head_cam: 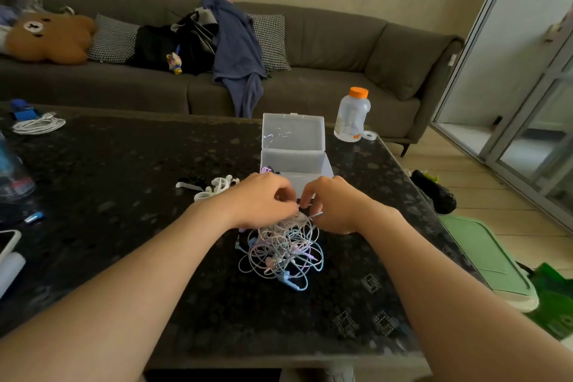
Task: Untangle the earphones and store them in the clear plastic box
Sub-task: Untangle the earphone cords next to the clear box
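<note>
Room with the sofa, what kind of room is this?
Most likely a living room at home. A long grey sofa with cushions and a teddy bear pillow stands behind a dark coffee table, and a sliding glass door is on the right.

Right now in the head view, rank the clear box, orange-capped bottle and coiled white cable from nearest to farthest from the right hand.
1. Clear box, just behind the right hand.
2. Orange-capped bottle, far right.
3. Coiled white cable, far left.
</note>
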Available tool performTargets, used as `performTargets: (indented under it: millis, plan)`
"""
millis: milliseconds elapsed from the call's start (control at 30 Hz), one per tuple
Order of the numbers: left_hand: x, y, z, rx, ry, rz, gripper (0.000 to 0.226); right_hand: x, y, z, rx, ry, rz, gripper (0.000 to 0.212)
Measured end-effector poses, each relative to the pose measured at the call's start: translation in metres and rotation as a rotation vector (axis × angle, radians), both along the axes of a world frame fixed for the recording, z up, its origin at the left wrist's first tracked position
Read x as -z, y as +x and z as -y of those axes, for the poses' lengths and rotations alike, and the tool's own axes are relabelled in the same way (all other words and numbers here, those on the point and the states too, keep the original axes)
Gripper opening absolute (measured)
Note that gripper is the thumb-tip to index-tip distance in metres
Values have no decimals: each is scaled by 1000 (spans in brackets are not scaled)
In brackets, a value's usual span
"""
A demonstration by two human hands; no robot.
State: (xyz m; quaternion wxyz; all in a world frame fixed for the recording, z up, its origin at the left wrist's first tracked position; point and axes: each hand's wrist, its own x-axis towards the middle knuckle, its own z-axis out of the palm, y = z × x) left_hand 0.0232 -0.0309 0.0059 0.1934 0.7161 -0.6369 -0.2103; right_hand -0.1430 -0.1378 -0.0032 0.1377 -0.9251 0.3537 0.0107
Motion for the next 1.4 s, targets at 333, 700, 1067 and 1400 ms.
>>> performTargets:
  millis: [333, 700, 1067, 1400]
  plan:
    - [-1, -1, -14, 130, 215, 71, 96, -13, -1, -9, 23, -103, 303, 13]
    - [-14, 14, -15, 61, 273, 97, 107, -44, 7, -31, 373, -80, 1136, 12]
    - [-15, 12, -7, -45, -63, -172, 26, -56, 16, -48, 318, 302, 1402, 16]
    - [-8, 11, -5, 16, -274, -178, 18, -63, 16, -53, 206, 256, 1422, 8]
